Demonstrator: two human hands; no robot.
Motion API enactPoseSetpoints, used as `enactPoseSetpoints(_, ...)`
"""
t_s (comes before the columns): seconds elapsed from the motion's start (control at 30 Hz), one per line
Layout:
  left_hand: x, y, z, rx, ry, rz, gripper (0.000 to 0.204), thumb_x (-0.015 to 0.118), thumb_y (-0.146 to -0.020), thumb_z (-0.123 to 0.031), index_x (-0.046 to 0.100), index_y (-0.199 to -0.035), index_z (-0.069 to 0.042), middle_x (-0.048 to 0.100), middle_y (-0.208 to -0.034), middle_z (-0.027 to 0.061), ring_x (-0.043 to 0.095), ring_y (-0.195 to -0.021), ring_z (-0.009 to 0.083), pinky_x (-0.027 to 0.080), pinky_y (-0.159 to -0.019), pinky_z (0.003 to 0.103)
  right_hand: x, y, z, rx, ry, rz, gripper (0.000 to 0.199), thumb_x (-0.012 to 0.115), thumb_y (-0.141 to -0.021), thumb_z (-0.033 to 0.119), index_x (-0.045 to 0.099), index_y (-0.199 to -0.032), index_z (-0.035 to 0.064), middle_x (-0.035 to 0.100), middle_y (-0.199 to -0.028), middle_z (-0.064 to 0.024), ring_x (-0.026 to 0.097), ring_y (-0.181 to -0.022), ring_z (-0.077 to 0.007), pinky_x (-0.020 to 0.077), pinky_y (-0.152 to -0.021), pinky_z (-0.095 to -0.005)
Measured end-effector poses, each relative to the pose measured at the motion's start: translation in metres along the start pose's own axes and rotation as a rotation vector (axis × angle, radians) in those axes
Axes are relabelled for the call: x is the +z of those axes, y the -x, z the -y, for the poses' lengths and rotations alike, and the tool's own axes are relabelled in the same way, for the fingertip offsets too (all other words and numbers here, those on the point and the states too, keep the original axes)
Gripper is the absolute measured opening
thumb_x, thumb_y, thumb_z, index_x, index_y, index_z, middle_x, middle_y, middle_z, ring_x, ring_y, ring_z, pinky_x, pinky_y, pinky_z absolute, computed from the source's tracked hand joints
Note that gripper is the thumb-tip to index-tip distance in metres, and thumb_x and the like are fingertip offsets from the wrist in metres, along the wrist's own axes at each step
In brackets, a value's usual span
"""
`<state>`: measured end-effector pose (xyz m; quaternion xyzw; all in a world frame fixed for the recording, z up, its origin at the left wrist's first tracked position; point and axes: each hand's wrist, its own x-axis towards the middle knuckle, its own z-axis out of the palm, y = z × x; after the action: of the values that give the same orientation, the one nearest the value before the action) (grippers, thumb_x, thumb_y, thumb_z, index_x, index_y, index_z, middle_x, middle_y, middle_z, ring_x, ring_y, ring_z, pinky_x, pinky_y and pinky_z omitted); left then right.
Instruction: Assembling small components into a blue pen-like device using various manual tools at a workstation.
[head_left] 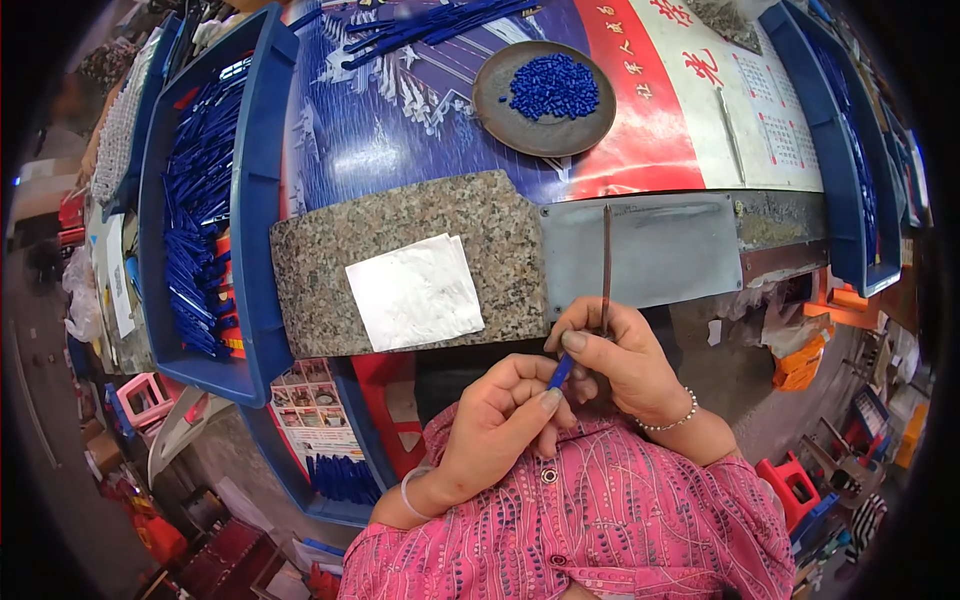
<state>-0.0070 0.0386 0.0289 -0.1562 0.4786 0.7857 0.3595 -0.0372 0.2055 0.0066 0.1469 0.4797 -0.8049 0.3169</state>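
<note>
A slim blue pen-like stick (560,372) is held in front of my chest between both hands. My left hand (502,415) closes thumb and fingers on its lower end. My right hand (628,362) pinches around the upper end, and its fingers cover the tip there. A thin brown rod (606,250) runs from over the grey plate (670,250) down to my right hand; whether the fingers grip it, I cannot make out. Beyond the hands, a round brown dish (490,110) carries a heap of small blue pieces (556,86).
A speckled stone slab (400,210) bears folded white paper (415,292). Blue bins of blue sticks flank the table: a left bin (265,200) and a right bin (835,150). More long blue sticks (440,25) lie at the back. A lower bin (330,505) stands beside my left arm.
</note>
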Motion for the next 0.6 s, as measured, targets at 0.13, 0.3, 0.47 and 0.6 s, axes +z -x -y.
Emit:
enactPoseSetpoints(0.13, -0.0005, 0.0006, -0.0010, -0.005, -0.018, 0.012, 0.018, 0.048, -0.089, -0.004, 0.047, -0.106, 0.002, 0.061, -0.074, 0.0084, 0.053, -0.051, 0.0088, 0.042, -0.048, 0.019, -0.0007, 0.0003, -0.0018, 0.005, -0.004, 0.014, 0.018, 0.058, -0.086, 0.018, 0.055, -0.087, -0.0003, 0.052, -0.064, -0.0007, 0.045, -0.045, -0.0050, 0.0370, -0.043, -0.0178)
enactPoseSetpoints(0.3, -0.0024, 0.0032, -0.0007, -0.012, 0.005, 0.028, 0.016, 0.047, -0.089, -0.005, 0.048, -0.103, 0.002, 0.060, -0.073, 0.0082, 0.052, -0.050, 0.0088, 0.041, -0.047, 0.019, 0.0018, 0.0009, -0.0025, 0.009, -0.005, 0.043, 0.019, 0.058, -0.086, 0.018, 0.055, -0.087, -0.0003, 0.053, -0.065, -0.0010, 0.046, -0.045, -0.0048, 0.0364, -0.043, -0.0176)
enactPoseSetpoints(0.47, -0.0050, 0.0019, -0.0003, -0.054, 0.072, 0.034, 0.014, 0.046, -0.090, -0.006, 0.048, -0.101, 0.002, 0.059, -0.072, 0.0084, 0.051, -0.048, 0.0090, 0.040, -0.045, 0.018, 0.0028, 0.0003, -0.0054, 0.020, -0.011, 0.027, 0.018, 0.058, -0.086, 0.018, 0.055, -0.087, -0.0002, 0.054, -0.068, -0.0018, 0.046, -0.046, -0.0050, 0.0369, -0.043, -0.0177)
enactPoseSetpoints(0.6, -0.0071, 0.0016, 0.0022, -0.057, 0.095, 0.043, 0.013, 0.046, -0.090, -0.006, 0.048, -0.100, 0.002, 0.059, -0.071, 0.0086, 0.051, -0.048, 0.0090, 0.040, -0.045, 0.018, 0.0030, 0.0002, -0.0071, 0.015, -0.008, 0.011, 0.018, 0.058, -0.085, 0.017, 0.054, -0.087, -0.0002, 0.055, -0.070, -0.0021, 0.046, -0.047, -0.0053, 0.0372, -0.043, -0.0180)
